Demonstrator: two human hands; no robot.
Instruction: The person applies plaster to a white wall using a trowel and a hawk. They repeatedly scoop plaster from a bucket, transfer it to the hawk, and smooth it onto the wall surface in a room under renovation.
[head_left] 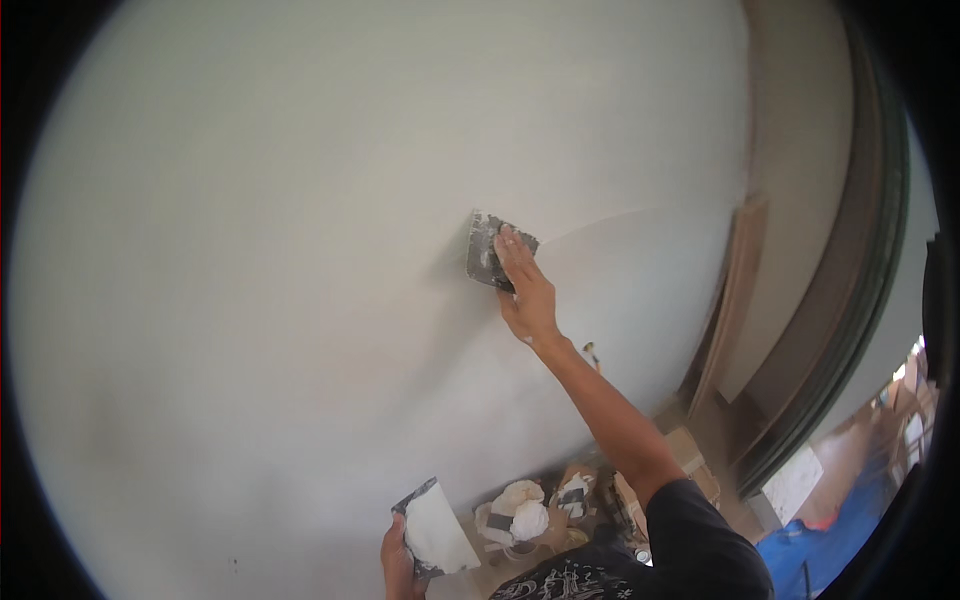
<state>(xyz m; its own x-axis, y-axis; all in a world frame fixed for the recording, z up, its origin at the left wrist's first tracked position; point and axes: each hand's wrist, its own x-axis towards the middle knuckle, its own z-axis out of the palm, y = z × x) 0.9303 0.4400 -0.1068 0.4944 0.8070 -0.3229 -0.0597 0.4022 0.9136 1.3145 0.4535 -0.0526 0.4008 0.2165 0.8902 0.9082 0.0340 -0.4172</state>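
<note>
My right hand (530, 302) reaches up to the pale wall (300, 250), its fingers pressed on a dark, putty-smeared putty knife (483, 258). The blade's left edge lies against the wall, and a shadow spreads to the left below it. Low in the view, my left hand (396, 562) grips a second wide putty knife (432, 530) by its left side. White putty covers most of that one's face. My left fingers are partly hidden behind it.
On the floor by the wall's foot sit an open bag of white putty (520, 510) and a smaller putty-smeared container (576, 495). Wooden boards (735, 290) lean at the right, beside a dark curved-looking frame (850, 330). Blue sheeting (835, 545) lies lower right.
</note>
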